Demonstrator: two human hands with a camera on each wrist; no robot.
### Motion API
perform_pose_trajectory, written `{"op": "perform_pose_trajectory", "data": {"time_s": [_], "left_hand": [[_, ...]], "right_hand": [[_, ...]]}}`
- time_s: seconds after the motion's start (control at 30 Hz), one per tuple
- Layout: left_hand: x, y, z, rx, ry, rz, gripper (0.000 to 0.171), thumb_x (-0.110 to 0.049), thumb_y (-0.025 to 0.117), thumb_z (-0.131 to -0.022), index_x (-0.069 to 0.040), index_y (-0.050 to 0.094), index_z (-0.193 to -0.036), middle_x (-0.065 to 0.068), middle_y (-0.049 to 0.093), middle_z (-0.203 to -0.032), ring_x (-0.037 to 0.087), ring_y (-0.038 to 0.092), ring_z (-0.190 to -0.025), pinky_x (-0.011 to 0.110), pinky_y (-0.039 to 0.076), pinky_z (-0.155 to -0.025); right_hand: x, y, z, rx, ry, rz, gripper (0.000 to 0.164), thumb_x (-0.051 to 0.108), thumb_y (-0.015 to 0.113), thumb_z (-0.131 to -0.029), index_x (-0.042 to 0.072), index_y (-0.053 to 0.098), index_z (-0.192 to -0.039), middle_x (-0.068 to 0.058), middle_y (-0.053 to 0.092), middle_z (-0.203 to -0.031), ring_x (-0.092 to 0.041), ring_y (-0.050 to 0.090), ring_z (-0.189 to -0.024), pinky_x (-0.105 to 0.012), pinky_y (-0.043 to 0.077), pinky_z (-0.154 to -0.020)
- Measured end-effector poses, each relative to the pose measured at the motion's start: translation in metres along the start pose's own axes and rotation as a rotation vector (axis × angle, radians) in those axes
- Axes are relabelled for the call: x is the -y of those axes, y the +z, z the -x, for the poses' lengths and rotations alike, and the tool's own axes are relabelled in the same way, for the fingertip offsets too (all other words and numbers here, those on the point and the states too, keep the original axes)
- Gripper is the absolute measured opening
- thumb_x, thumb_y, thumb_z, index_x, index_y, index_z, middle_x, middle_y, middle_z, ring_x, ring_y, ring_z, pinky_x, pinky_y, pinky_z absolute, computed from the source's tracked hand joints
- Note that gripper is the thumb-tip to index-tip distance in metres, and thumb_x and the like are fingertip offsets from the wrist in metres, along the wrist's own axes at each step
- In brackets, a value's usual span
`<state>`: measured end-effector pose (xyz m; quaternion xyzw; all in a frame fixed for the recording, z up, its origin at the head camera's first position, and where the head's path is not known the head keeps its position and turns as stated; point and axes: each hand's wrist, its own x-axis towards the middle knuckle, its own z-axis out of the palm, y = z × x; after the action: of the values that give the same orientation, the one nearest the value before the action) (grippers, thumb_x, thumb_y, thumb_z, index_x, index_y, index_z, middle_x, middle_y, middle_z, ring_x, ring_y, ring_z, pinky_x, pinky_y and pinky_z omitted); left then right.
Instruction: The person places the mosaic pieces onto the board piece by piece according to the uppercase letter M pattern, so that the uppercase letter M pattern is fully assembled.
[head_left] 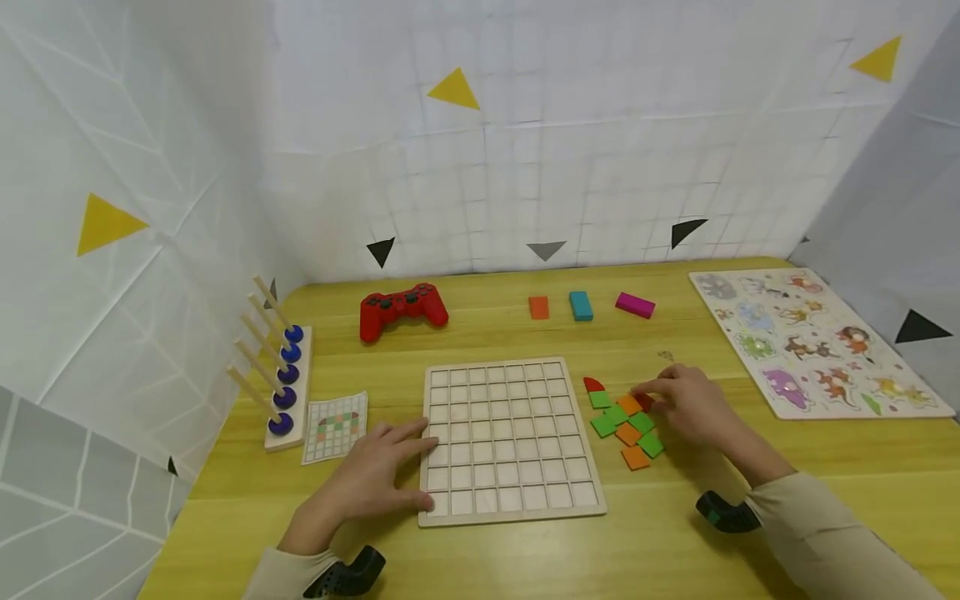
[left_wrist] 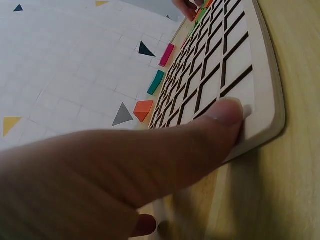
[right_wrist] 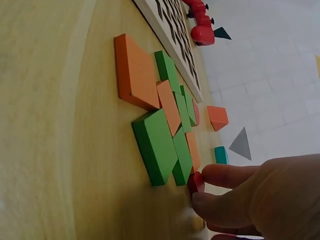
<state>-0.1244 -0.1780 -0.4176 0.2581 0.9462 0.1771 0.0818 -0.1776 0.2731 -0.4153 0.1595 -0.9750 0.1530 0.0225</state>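
Note:
My left hand [head_left: 367, 477] lies at the left side of a wooden grid board [head_left: 513, 520]. Its thumb [left_wrist: 220, 117] presses on the near corner of the rim, and its straight fingers touch the left edge higher up. To the right of the board, my right hand [head_left: 692, 406] pinches a red piece [right_wrist: 196, 185] between thumb and fingertip, low at the table. That piece sits at the edge of a loose group of green tiles [head_left: 603, 426] and orange tiles [head_left: 635, 457]. A red quarter-round piece [head_left: 593, 384] lies at the group's far left.
A patterned card [head_left: 335, 427] and a peg stand with blue beads [head_left: 285, 397] are at left. Behind the board lie a red game controller [head_left: 402, 308], an orange block [head_left: 538, 307], a teal block [head_left: 581, 306] and a magenta block [head_left: 635, 305]. An animal puzzle board [head_left: 817, 342] lies at right.

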Motion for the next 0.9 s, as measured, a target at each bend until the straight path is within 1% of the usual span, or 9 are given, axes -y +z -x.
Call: {"op": "perform_pose_trajectory", "data": {"time_s": [0.17,0.37,0.47,0.53,0.63,0.73,0.83,0.9], "left_hand": [[-0.001,-0.001,0.001,0.005,0.001,0.001,0.075,-0.057,0.077,-0.076,-0.019,0.059,-0.138,0.009,0.045,-0.154,0.027,0.047,-0.118,0.050,0.041,-0.093],[-0.001,-0.001,0.001,0.011,0.002,0.016,0.074,-0.056,0.077,-0.076,-0.018,0.059,-0.138,0.010,0.044,-0.154,0.028,0.047,-0.119,0.051,0.041,-0.094],[-0.002,-0.001,0.001,0.012,0.004,0.022,0.074,-0.055,0.077,-0.076,-0.018,0.059,-0.138,0.010,0.044,-0.154,0.028,0.046,-0.119,0.051,0.040,-0.094],[-0.002,0.000,0.001,0.011,0.002,0.022,0.075,-0.055,0.077,-0.076,-0.018,0.059,-0.138,0.010,0.044,-0.155,0.028,0.046,-0.120,0.051,0.040,-0.093],[-0.003,0.001,0.000,0.001,-0.003,0.024,0.075,-0.056,0.077,-0.076,-0.019,0.059,-0.138,0.009,0.043,-0.155,0.029,0.046,-0.121,0.052,0.040,-0.094],[-0.007,0.005,-0.003,-0.001,0.001,0.015,0.076,-0.059,0.075,-0.077,-0.020,0.057,-0.139,0.008,0.043,-0.156,0.030,0.047,-0.124,0.055,0.040,-0.096],[-0.013,0.010,-0.009,0.002,0.018,0.002,0.076,-0.061,0.072,-0.079,-0.021,0.056,-0.141,0.008,0.042,-0.156,0.032,0.046,-0.126,0.058,0.040,-0.097],[-0.017,0.012,-0.014,0.002,0.027,-0.007,0.075,-0.061,0.070,-0.080,-0.021,0.055,-0.142,0.007,0.041,-0.157,0.032,0.045,-0.126,0.057,0.040,-0.095]], "right_hand": [[-0.005,0.002,-0.001,-0.002,0.006,-0.010,0.028,0.000,0.071,-0.084,0.013,0.076,-0.109,-0.015,0.063,-0.099,-0.029,0.053,-0.087,-0.036,0.040,-0.068],[-0.015,0.007,0.001,-0.041,0.000,-0.024,0.015,0.007,0.076,-0.083,0.009,0.074,-0.098,-0.018,0.063,-0.101,-0.036,0.056,-0.093,-0.051,0.046,-0.075],[-0.018,0.008,0.003,-0.054,-0.004,-0.021,0.014,0.009,0.075,-0.084,0.008,0.073,-0.098,-0.020,0.062,-0.103,-0.037,0.056,-0.094,-0.053,0.046,-0.076],[-0.015,0.006,0.001,-0.070,-0.030,-0.013,0.014,0.011,0.075,-0.085,0.008,0.072,-0.099,-0.020,0.063,-0.102,-0.037,0.057,-0.094,-0.053,0.046,-0.076],[0.002,0.003,-0.008,-0.102,-0.102,-0.005,0.015,0.012,0.076,-0.085,0.008,0.071,-0.098,-0.017,0.063,-0.100,-0.035,0.056,-0.091,-0.051,0.046,-0.076],[0.032,0.005,-0.023,-0.123,-0.193,-0.013,0.016,0.012,0.078,-0.083,0.009,0.070,-0.097,-0.015,0.063,-0.099,-0.033,0.056,-0.092,-0.050,0.046,-0.077],[0.070,0.012,-0.040,-0.097,-0.267,-0.039,0.017,0.014,0.078,-0.083,0.011,0.069,-0.097,-0.012,0.062,-0.102,-0.032,0.055,-0.096,-0.049,0.044,-0.079],[0.094,0.017,-0.050,-0.056,-0.297,-0.051,0.016,0.016,0.078,-0.084,0.013,0.070,-0.097,-0.010,0.061,-0.104,-0.030,0.054,-0.098,-0.049,0.043,-0.081]]}}
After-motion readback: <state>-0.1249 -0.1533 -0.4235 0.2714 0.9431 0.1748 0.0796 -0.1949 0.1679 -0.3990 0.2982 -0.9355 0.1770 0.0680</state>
